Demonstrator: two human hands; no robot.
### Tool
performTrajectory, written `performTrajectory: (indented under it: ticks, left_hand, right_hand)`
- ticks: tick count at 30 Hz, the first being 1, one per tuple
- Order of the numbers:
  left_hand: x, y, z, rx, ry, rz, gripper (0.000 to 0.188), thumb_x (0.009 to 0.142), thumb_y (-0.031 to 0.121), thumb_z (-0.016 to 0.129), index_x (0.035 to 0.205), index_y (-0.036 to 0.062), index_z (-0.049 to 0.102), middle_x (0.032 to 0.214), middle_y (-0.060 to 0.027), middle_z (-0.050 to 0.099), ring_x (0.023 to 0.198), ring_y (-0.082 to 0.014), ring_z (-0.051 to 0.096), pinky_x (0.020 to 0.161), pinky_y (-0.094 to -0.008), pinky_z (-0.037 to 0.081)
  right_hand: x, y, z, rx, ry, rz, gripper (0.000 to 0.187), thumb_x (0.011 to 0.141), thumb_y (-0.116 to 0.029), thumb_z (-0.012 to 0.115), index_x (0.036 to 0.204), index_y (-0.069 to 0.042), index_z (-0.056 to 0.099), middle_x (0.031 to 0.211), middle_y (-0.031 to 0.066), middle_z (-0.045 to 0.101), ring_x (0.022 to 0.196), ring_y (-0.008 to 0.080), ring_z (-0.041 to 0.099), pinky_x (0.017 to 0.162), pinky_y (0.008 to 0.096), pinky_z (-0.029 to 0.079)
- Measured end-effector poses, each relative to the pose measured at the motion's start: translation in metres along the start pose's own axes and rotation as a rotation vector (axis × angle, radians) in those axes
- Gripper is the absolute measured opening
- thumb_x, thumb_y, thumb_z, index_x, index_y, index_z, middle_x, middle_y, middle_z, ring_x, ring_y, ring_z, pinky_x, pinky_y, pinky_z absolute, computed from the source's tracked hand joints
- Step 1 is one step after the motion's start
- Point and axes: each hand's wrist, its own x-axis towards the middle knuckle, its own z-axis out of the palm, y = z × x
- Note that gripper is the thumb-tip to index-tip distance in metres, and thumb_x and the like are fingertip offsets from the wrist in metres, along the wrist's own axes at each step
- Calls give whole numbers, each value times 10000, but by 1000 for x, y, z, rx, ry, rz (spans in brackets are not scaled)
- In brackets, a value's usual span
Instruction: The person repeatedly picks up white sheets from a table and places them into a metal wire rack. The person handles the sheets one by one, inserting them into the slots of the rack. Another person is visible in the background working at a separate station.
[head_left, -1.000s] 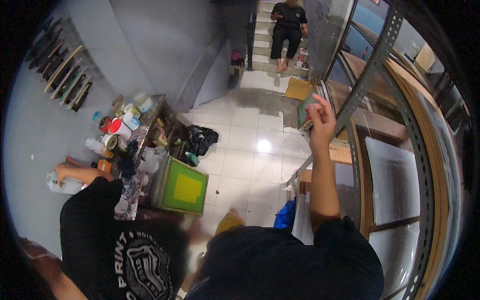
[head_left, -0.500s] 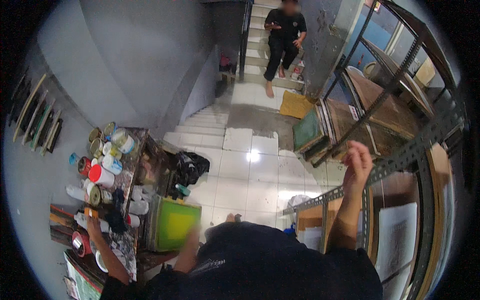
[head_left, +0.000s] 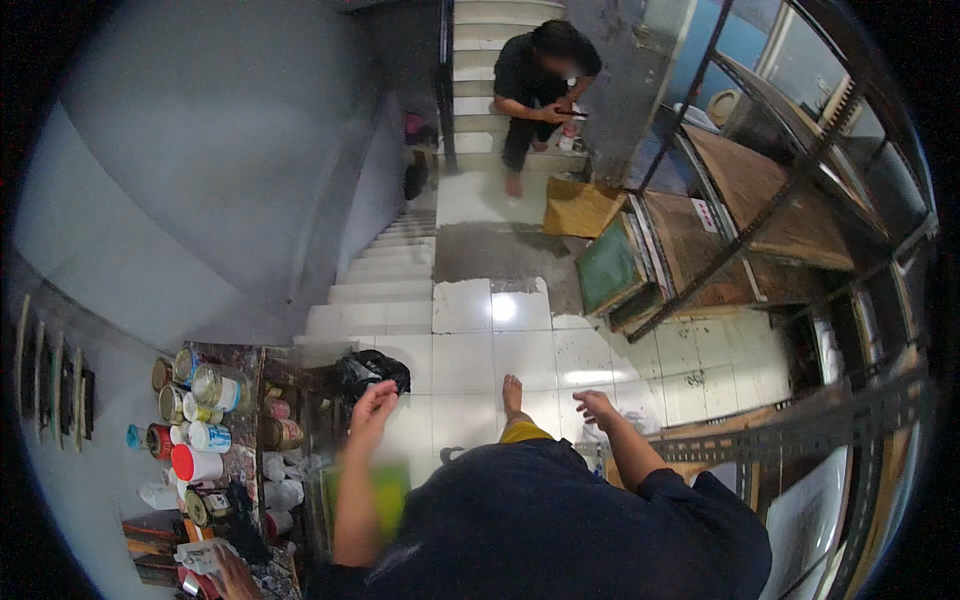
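My left hand (head_left: 370, 412) is raised in front of the cluttered workbench (head_left: 250, 375), above a yellow-green framed panel (head_left: 385, 500). Its fingers are loosely apart, a little blurred, and nothing shows in them. On the other side, my right hand (head_left: 598, 408) hangs over the tiled floor beside the metal shelf rack (head_left: 760, 440). It is empty, fingers outstretched. At the lower left, another person's hand (head_left: 235, 575) is close to a crumpled whitish piece (head_left: 205, 555) on the bench; whether it grips it I cannot tell. Several paint tins (head_left: 215, 385) and a white tub with a red lid (head_left: 197, 463) crowd that bench.
A person (head_left: 545, 75) sits on the stairs ahead, holding a dark phone (head_left: 570, 115). Steps going down (head_left: 385, 265) lie at the left. A black plastic bag (head_left: 375, 372) rests by the bench. Stacked boards and frames (head_left: 690, 240) stand at right, near a yellow-brown mat (head_left: 580, 207).
My right hand has come down and inward from the shelf rack, and my left hand has risen. The seated person has bent forward over the phone. The other person's hand has shifted lower.
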Motion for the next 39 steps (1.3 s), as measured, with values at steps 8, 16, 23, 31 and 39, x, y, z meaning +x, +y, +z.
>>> performTrajectory:
  ticks: [8, 16, 23, 31, 39]
  left_hand:
    - [61, 8, 63, 89, -231, -7, 219, 857, 179, 577, 1036, 57, 609, 992, -40, 619, 942, -132, 551, 838, -277, 416]
    - [93, -28, 75, -88, 134, -164, 351, 849, 239, 604, 1159, 93, 526, 890, -6, 567, 867, -111, 520, 736, -238, 415]
    - [-57, -365, 11, 1259, 55, -310, 336, 831, 326, 524, 1065, 99, 604, 855, -177, 623, 828, -334, 593, 769, -435, 459]
    - [-132, -357, 43, 1310, 14, -289, 276, 830, 242, 528, 1075, 133, 590, 987, -165, 606, 748, -282, 615, 660, -411, 509]
    - [-30, -206, 73, 363, 642, -687, 610, 740, 459, 643, 1146, 16, 537, 978, -192, 628, 917, -307, 597, 807, -385, 463]
  right_hand:
    - [192, -55, -93, -678, 83, -294, 356, 693, -365, 714, 954, -132, 650, 718, 82, 628, 564, 184, 568, 499, 366, 476]
    - [298, -160, -113, -597, 200, -580, 283, 732, -212, 664, 943, -26, 629, 678, 74, 600, 542, 138, 534, 479, 291, 421]
    - [258, -174, -53, -644, -191, -414, 309, 740, -280, 685, 966, -77, 628, 650, 70, 593, 486, 132, 510, 407, 294, 401]
    - [253, -194, -83, -813, -200, -102, 312, 779, -301, 639, 1006, -88, 615, 828, 101, 634, 676, 233, 598, 613, 416, 517]
    - [251, -268, -7, -929, -255, -225, 271, 784, -253, 607, 978, -64, 620, 837, 102, 627, 640, 206, 592, 590, 389, 520]
